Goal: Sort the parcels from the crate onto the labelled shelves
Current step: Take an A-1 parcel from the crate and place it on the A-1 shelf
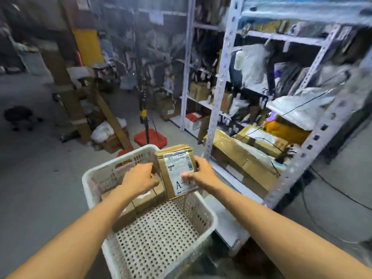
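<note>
Just below the middle of the frame the right hand [203, 174] holds a brown parcel [172, 185] upright over the far end of the white perforated crate [211, 215], thumb pressed on its white label marked "A" and fingers [196, 162] wrapped round its right edge. The left hand [138, 178] reaches down beside the parcel's left edge, over the brown boxes [145, 201] lying in the crate; its fingers curl downward, but I cannot tell whether they grip anything. A white metal shelf rack [221, 77] stacked with parcels fills the right side.
</note>
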